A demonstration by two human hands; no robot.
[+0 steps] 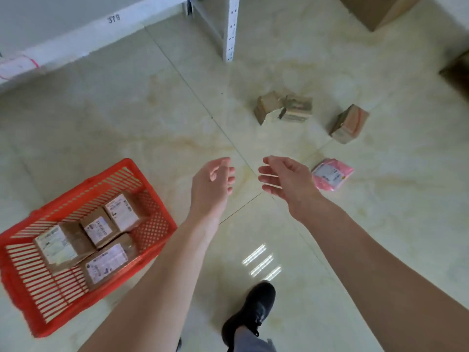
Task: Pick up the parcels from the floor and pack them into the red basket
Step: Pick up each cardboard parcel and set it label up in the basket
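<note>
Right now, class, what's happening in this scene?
A person is gathering parcels off a tiled floor into a red basket, which already holds four brown boxes. Both the left hand and right hand are open and empty, stretched forward. Still on the floor: a pink parcel, a taped box and two brown boxes together.

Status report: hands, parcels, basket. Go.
Left hand and right hand open, empty. Four parcels in basket. Pink parcel and brown parcels on floor. Nothing in the way.

A parcel storeroom: numbered metal shelving, cardboard boxes by the wall, labelled parcels strewn across a tiled floor
</note>
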